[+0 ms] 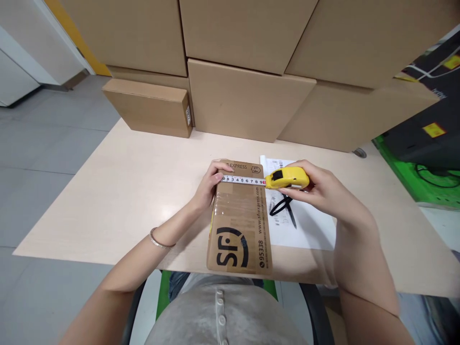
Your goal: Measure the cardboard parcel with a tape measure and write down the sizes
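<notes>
A brown SF Express cardboard box (237, 225) lies near the table's front edge. Its top carries clear tape and black print. My right hand (319, 187) is closed around a yellow tape measure (289, 178) at the box's right edge. The white blade (244, 180) runs out leftward, across the far part of the box top. At the box's left edge, my left hand (211, 181) pinches the blade's end, its fingers resting on the box. Below the tape measure, a black pen (290, 215) and a black loop (276, 208) lie on a printed white sheet (316, 235).
Large cardboard boxes (244, 100) are stacked along the table's back, with a smaller flat box (151, 108) at their left. On the right stands a dark machine (427, 120) on a green surface (431, 177). A chair armrest (316, 311) is beside my body.
</notes>
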Available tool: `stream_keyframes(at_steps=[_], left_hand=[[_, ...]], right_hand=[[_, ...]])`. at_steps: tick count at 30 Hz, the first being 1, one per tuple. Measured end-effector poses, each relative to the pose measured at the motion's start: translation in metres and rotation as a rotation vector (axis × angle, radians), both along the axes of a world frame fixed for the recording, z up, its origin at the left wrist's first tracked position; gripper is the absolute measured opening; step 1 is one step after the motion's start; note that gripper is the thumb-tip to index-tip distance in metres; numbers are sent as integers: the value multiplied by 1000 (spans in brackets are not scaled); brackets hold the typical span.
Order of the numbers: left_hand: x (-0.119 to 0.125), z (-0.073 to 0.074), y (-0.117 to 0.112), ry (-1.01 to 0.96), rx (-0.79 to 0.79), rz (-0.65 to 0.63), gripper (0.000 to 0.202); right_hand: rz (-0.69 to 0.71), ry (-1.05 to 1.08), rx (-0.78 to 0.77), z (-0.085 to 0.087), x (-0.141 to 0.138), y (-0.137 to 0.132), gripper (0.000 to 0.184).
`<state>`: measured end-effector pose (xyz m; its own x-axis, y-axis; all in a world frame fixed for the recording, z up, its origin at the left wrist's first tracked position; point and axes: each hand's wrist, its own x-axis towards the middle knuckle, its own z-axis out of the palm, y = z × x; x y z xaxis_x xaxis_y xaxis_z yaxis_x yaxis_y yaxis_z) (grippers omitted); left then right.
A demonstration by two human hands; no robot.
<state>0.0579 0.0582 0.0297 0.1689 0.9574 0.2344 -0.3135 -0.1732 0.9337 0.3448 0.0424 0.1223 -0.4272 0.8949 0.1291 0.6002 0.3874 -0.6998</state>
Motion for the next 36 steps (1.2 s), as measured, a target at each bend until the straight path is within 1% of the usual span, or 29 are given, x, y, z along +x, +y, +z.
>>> stream_keyframes(at_steps=[4,7,11,14,15,17,19,20,21,22,24,25,26,27,28,29,30,32,33,34,35,36], left_hand=[[0,-3,0,10,4,-11,27],[0,-7,0,12,28,-16,29],[1,-15,3,-8,123,-6,38],[-2,-16,6,86,224,19,43],[-5,-15,4,130,256,38,45],[-13,-13,-4,187,319,117,51],[-24,-14,-24,205,376,235,62],[-31,-16,-37,228,397,301,70],[-37,-19,-50,277,423,337,75],[-43,-23,-64,325,489,333,75],[-51,-33,-86,385,683,249,60],[-53,-37,-93,412,766,184,58],[-54,-40,-98,424,823,135,59],[-54,-41,-101,415,843,112,64],[-54,-40,-101,392,827,127,67],[-53,-37,-100,359,770,189,68],[-52,-31,-98,321,674,292,64],[-52,-16,-93,280,407,525,53],[-51,-9,-91,279,256,609,49],[-51,-2,-88,283,117,621,48],[-50,3,-84,265,0,574,50],[-49,6,-81,203,-89,471,55]], right_hand=[[-16,-29,39,4,-2,-1,33],[-26,-63,94,11,-4,-3,29],[-33,-21,92,14,-15,-8,29],[-29,51,101,10,-28,-9,36],[-53,90,98,7,-31,-8,39],[-156,232,62,-2,-33,-2,46],[-277,433,7,-16,-33,8,50],[-322,530,-23,-25,-33,14,52],[-352,612,-60,-34,-33,20,53],[-365,674,-111,-44,-34,26,55],[-361,752,-241,-62,-39,34,55],[-362,778,-298,-69,-42,36,55],[-367,797,-340,-74,-45,37,56],[-372,810,-359,-77,-47,36,57],[-378,815,-359,-77,-47,34,58],[-383,812,-344,-74,-46,30,58],[-388,800,-322,-70,-44,25,57],[-400,753,-289,-56,-38,10,54],[-418,725,-279,-48,-35,0,52],[-441,696,-269,-42,-33,-10,49],[-464,668,-258,-37,-31,-19,46],[-488,644,-246,-35,-30,-28,44]])
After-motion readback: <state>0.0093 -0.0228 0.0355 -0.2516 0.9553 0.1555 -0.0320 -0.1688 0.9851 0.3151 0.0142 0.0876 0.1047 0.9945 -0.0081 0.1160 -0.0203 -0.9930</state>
